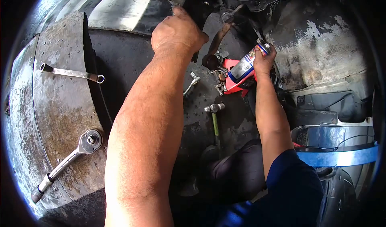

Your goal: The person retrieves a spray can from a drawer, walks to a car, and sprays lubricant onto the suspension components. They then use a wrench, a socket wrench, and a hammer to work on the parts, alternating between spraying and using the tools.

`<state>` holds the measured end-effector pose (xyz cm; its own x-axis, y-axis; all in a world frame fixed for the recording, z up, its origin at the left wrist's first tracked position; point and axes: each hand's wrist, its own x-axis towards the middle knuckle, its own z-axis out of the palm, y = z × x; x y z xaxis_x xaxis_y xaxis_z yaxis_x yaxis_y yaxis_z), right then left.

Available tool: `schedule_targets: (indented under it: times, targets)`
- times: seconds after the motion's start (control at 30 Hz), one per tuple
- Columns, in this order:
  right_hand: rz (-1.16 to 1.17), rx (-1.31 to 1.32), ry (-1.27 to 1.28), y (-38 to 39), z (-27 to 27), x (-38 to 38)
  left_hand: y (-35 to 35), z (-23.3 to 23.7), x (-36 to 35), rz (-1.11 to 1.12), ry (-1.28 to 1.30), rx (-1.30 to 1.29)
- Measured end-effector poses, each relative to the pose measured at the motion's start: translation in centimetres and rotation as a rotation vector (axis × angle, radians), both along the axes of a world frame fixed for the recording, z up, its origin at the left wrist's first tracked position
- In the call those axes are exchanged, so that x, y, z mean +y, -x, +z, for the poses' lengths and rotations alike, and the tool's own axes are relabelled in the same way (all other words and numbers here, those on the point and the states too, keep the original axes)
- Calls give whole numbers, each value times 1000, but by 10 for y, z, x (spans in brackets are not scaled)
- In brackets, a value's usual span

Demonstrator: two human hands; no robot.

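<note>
blue spray can (242, 66) — red-topped, tilted

No legible txt anywhere; spray can (242, 67) label too blurry to read

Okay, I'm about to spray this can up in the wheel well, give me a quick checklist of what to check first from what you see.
1. Spray can held securely in the right hand: ok.
2. Spray direction: cannot tell, because the hand covers the can's top.
3. Left hand gripping the dark panel overhead: ok.
4. Ratchet and wrench lying flat on the grey curved surface, well left of the can: ok.
5. Hammer clear of the spray: not ok, as it lies on the ground just below both hands.
</note>
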<state>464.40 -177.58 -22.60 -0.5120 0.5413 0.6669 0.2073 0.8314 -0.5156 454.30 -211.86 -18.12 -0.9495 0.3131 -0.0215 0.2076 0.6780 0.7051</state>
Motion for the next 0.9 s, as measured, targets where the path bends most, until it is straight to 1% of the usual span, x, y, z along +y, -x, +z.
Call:
schedule_targets:
  times: [0.13, 0.17, 0.27, 0.33, 0.4, 0.43, 0.5, 0.53, 0.6, 0.7, 0.83, 0.9]
  targets:
    - [-25, -22, 15, 0, 2, 0, 0, 3, 0, -4, 39, -11]
    - [6, -13, 31, -2, 2, -2, 0, 4, -1, -19, 65, -31]
    - [50, -1, 53, -2, 1, -3, 0, 1, 0, 8, 9, -3]
    - [61, -1, 57, -1, 1, -1, 1, -1, 2, 7, 18, 2]
    - [-56, -23, -45, 0, 1, -3, 2, -2, 3, 5, 29, 6]
    - [-57, -23, -44, 1, 1, -6, 2, -2, 3, 7, 28, 10]
    - [10, -4, 39, 1, 3, -9, 1, -2, 2, 11, 28, 13]
    - [11, -4, 39, 2, 3, -8, 1, -2, 3, 13, 30, 16]
    - [108, 24, 64, 5, 2, -5, 1, -2, 2, 16, 31, 18]
    - [58, -1, 76, 6, -1, 2, 1, -2, 2, 16, 22, 26]
    - [95, 23, 55, 6, -1, 5, 1, -1, 2, 16, 19, 20]
    - [96, 8, 112, 5, 0, 2, 1, -2, 2, 17, 16, 23]
